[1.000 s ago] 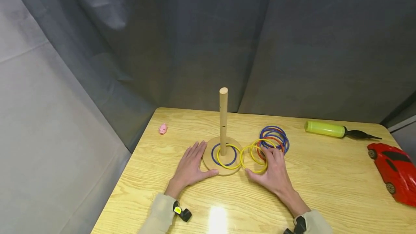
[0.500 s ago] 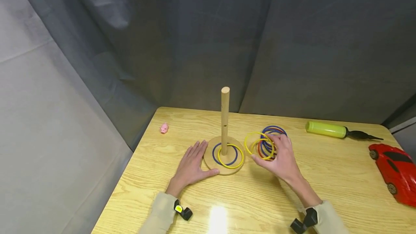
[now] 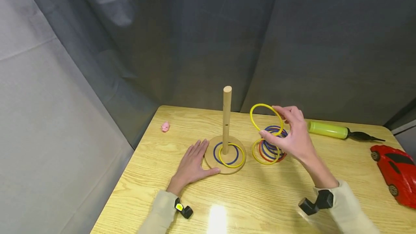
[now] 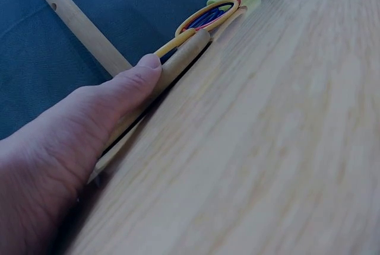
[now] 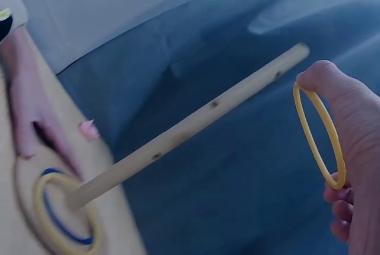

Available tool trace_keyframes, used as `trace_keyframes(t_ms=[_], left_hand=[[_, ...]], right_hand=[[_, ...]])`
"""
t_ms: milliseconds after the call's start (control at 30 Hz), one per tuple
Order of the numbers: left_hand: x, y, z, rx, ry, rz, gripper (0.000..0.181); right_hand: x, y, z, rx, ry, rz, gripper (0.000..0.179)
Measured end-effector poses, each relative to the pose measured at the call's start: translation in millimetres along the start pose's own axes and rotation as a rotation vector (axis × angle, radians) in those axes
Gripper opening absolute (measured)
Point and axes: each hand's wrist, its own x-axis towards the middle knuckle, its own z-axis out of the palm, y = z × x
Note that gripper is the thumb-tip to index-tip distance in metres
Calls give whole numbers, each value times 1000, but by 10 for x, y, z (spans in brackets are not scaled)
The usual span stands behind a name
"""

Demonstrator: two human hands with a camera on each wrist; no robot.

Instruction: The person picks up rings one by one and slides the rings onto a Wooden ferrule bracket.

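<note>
A wooden peg stands upright on a round wooden base. Around its foot lie a blue ring and a yellow ring, overlapping. My left hand rests at the base's left side, fingers straight; in the left wrist view the thumb lies on the base's edge. My right hand pinches another yellow ring between thumb and fingers, in the air right of the peg. In the right wrist view this held ring is tilted and apart from the peg.
Below the raised hand lies a pile of blue rings and red ones, with a yellow ring on its left. A green pump and a red toy car lie farther right. A pink toy pig sits at the back left.
My right hand has lifted the yellow ring off the table beside the base, up and to the right. The left hand has kept its place at the base.
</note>
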Motion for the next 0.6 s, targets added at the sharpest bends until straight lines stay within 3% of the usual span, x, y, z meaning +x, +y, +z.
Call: trace_keyframes(t_ms=[300,600], left_hand=[[6,-26,2,0,-5,-5,121],[-8,-8,-6,-33,-7,-7,121]], right_hand=[[433,-475,-216,43,28,-143,75],[666,-761,-189,29,-6,-200,75]])
